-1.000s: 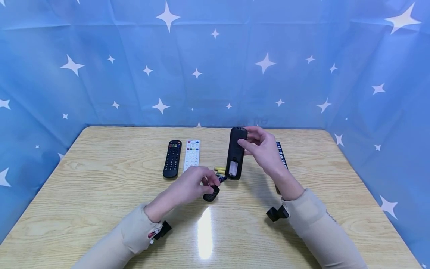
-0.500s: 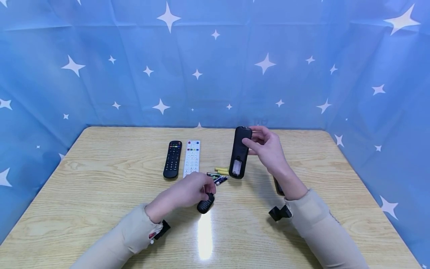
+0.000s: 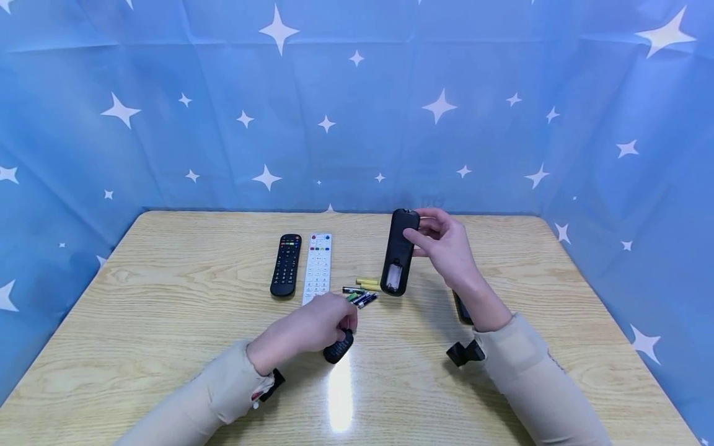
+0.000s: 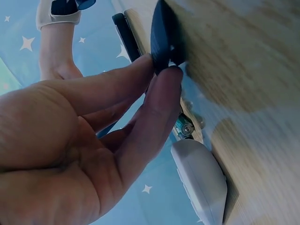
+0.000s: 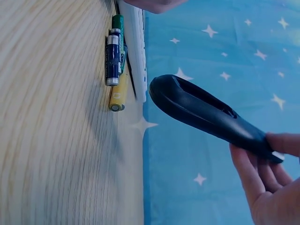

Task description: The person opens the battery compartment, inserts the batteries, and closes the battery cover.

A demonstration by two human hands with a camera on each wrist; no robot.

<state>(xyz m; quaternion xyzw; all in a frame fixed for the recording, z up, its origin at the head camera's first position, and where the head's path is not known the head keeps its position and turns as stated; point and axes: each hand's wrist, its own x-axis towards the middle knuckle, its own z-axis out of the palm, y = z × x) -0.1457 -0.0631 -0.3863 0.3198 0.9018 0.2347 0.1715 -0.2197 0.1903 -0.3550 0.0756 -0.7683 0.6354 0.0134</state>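
Between thumb and finger, my left hand (image 3: 320, 325) pinches a small black battery cover (image 3: 338, 347), low over the table; its edge shows in the left wrist view as a curved black piece (image 4: 161, 37). My right hand (image 3: 446, 251) grips a black remote control (image 3: 398, 248) by its upper end, back toward me. Its battery compartment (image 3: 394, 275) is uncovered, with a pale inside. Several batteries lie between the hands: yellow ones (image 3: 368, 285), and dark blue and green ones (image 5: 112, 61) in a loose group.
A black remote control (image 3: 286, 265) and a white remote control (image 3: 318, 263) lie side by side left of the batteries. Another black remote (image 3: 462, 310) is mostly hidden under the right forearm. A blue star-patterned curtain (image 3: 357, 124) stands behind the wooden table (image 3: 195, 297).
My left hand has moved toward me and slightly left with the battery cover, leaving the batteries in fuller view. The right hand has shifted a little right with the remote control.
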